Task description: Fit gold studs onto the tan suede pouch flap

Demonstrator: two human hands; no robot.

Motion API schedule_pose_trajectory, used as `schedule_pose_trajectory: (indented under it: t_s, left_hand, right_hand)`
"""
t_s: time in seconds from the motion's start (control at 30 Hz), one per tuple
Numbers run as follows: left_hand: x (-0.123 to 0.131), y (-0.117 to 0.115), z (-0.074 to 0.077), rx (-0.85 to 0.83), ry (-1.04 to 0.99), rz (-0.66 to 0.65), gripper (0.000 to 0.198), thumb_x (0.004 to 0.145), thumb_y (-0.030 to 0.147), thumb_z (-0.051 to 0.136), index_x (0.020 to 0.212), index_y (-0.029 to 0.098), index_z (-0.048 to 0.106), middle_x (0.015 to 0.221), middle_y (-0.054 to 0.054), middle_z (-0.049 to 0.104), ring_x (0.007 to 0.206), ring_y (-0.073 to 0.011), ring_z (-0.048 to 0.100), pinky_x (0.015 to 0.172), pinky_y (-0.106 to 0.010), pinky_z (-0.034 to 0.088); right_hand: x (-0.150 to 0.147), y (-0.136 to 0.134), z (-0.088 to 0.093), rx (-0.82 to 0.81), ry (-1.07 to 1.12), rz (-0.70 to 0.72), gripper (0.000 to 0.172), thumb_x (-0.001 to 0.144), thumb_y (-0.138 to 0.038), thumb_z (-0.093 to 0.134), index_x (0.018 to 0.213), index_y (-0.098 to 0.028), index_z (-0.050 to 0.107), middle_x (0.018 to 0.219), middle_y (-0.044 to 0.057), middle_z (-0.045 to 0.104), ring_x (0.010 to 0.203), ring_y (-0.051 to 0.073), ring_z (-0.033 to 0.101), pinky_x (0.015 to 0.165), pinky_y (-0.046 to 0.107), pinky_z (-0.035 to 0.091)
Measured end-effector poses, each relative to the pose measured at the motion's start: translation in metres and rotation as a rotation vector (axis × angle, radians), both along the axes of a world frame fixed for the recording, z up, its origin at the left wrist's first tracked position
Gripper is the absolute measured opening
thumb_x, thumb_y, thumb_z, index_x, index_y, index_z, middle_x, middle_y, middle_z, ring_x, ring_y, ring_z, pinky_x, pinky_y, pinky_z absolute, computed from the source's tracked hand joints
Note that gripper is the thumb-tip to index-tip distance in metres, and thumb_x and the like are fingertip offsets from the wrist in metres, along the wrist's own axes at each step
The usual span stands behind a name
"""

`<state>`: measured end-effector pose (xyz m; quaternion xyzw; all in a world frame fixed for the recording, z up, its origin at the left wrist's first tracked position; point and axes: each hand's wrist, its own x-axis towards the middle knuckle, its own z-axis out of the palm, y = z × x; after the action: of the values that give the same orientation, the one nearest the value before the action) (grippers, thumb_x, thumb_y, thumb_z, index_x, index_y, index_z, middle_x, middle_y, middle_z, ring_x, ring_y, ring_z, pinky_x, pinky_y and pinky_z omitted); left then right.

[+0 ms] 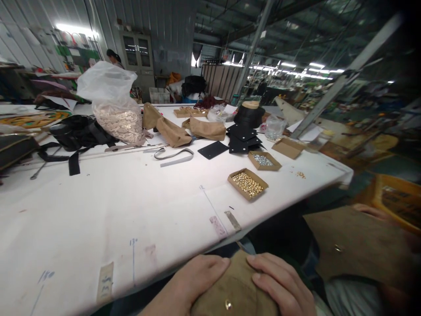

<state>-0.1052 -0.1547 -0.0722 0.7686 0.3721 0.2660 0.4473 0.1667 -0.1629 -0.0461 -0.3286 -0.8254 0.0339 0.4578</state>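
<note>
While both hands grip a brown fabric piece (pixel 241 285) just off the near edge of the white-covered table (pixel 82 206), the gold fitting (pixel 228 304) on it lies between them, below the fingertips and a little closer to the left hand (pixel 197 281). That hand's thumb presses along the piece's left side, its tip near the top; the right hand (pixel 284 285) lays its fingers, slightly spread, over the upper right. Fingers under the fabric are hidden. The piece narrows towards the table, but its lower end runs out of view, so I cannot tell its long axis for certain. Ahead on the tabletop, well apart from both hands and slightly nearer the right one, stands an open cardboard box (pixel 259 194) of gold pieces; just beyond it sits a second box (pixel 274 167) holding silvery ones. To the right, a co-worker's hand (pixel 371 211) rests at the upper edge of another brown piece (pixel 362 241), apart from the held one.
</note>
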Motion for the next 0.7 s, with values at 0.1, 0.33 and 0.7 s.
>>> schedule_pose_trajectory:
  t_s: [0.1, 0.33, 0.7]
  left_hand:
    - [-0.021, -0.027, 0.017, 0.192, -0.035, -0.041, 0.073, 0.108, 0.037, 0.064, 0.174, 0.028, 0.035, 0.166, -0.015, 0.062, 0.152, -0.0315, 0.063, 0.124, -0.048, 0.060]
    - [-0.029, -0.041, 0.033, 0.447, -0.022, 0.069, 0.087, 0.107, 0.025, 0.060, 0.178, 0.045, 0.015, 0.169, -0.003, 0.060, 0.149, -0.0262, 0.066, 0.122, -0.036, 0.062]
    - [-0.015, -0.062, -0.006, 0.589, 0.028, 0.316, 0.070, 0.111, 0.022, 0.045, 0.177, 0.033, 0.028, 0.136, -0.006, 0.083, 0.113, -0.0215, 0.085, 0.101, -0.026, 0.069]
  right_hand:
    - [0.000, 0.001, 0.001, 0.007, -0.031, -0.017, 0.020, 0.114, -0.029, 0.057, 0.120, -0.024, 0.075, 0.128, 0.008, 0.082, 0.126, 0.023, 0.076, 0.110, 0.036, 0.065]
    - [0.003, 0.003, 0.016, -0.077, -0.141, 0.037, 0.040, 0.117, -0.039, 0.049, 0.147, -0.027, 0.073, 0.143, 0.010, 0.078, 0.124, 0.028, 0.080, 0.105, 0.034, 0.069]
    - [0.000, 0.002, 0.007, -0.142, -0.080, 0.025, 0.041, 0.113, -0.017, 0.045, 0.138, -0.023, 0.078, 0.135, 0.011, 0.079, 0.127, 0.026, 0.077, 0.098, 0.035, 0.070]
